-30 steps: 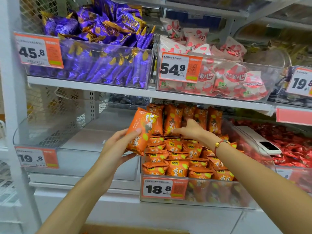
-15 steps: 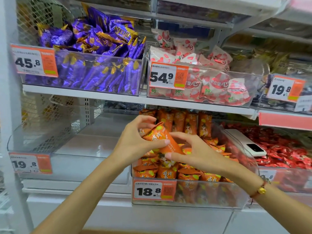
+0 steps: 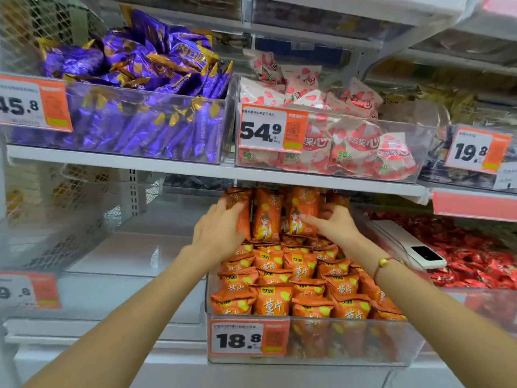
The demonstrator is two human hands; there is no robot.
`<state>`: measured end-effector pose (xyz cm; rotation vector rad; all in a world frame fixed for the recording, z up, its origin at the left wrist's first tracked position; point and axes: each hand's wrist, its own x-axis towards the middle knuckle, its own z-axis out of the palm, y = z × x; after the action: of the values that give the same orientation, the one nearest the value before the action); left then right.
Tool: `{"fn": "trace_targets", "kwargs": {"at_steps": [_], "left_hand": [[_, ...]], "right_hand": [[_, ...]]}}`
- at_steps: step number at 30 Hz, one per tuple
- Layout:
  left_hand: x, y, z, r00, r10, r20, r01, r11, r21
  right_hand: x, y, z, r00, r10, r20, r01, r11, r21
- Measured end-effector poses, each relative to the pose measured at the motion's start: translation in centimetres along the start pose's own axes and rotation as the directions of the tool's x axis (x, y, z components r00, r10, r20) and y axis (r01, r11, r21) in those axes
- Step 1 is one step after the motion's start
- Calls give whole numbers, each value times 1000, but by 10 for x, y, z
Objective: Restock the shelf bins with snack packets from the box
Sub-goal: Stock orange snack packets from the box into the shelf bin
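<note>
We are pressing our left hand (image 3: 216, 229) flat against the upright orange packets (image 3: 267, 217) at the back of the clear bin (image 3: 349, 343), while our right hand (image 3: 334, 224) is curling round them, apparently gripping one.

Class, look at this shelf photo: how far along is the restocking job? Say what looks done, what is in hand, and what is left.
Done: the 18.8 bin already holds rows of orange packets. In hand: the left hand and right hand touch the upright packets at the bin's back. Left: the clear 19.8 bin beside it shows no packets. The box is out of view.
</note>
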<state>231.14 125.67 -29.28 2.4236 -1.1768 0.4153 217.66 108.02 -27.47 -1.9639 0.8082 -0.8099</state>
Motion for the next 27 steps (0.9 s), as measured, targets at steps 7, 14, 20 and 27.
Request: {"fn": "trace_targets", "kwargs": {"at_steps": [7,14,20,27], "left_hand": [[1,-5,6,994,84,66,-90,992,94],[-9,-17,5,998,-40,-46,20,921,-390],[-65,-27,14,984,-174,-43,80,641,-763],[-67,-30,13,985,-173,19,129,652,-747]], "right_hand": [[-1,10,20,998,-48,33,55,968,-244],[-11,15,21,929,-359,-96,239,774,-586],[-13,9,46,812,-503,295,551,495,-672],[-14,7,50,850,-363,381,522,490,-698]]}}
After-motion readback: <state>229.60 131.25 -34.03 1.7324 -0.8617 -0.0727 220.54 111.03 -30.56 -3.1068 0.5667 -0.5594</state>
